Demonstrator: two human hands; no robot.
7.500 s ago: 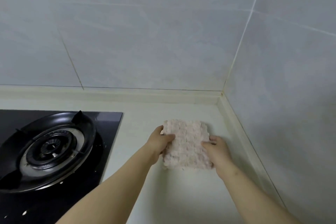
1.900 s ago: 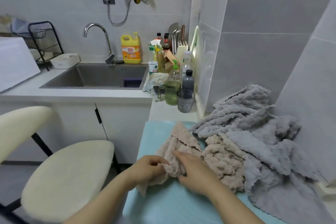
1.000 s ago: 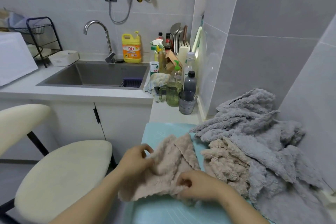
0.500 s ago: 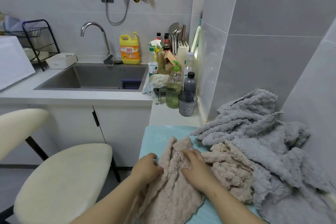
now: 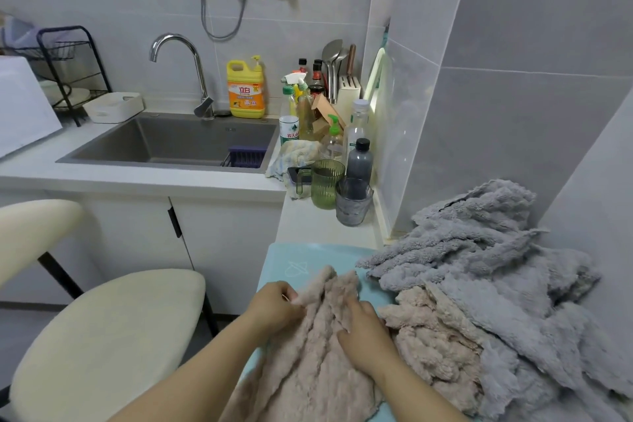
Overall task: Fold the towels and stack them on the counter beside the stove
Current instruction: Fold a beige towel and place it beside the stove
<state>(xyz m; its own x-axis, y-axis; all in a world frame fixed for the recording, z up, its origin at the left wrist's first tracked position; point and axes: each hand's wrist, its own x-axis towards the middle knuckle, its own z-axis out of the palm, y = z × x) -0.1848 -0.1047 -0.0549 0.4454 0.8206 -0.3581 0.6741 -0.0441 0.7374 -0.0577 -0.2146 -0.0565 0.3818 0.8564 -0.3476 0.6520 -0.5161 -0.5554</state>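
Lower centre: left hand (image 5: 275, 307) pinches beige towel (image 5: 308, 370) edge; right hand (image 5: 364, 339) lies on it, grip not discernible. Grey towels (image 5: 479, 250) heaped right.

Open at the teal mat's (image 5: 291, 259) far left, blocked on its right

The mat's far left corner lies bare, with a bare counter strip (image 5: 308, 226) beyond it up to the green cup (image 5: 325, 187) and grey cup (image 5: 352, 204). The beige towel (image 5: 308, 370) covers its near part. On its right, the grey towels (image 5: 479, 250) are heaped against the tiled wall (image 5: 513, 113). A chair seat (image 5: 102, 336) stands on its left.
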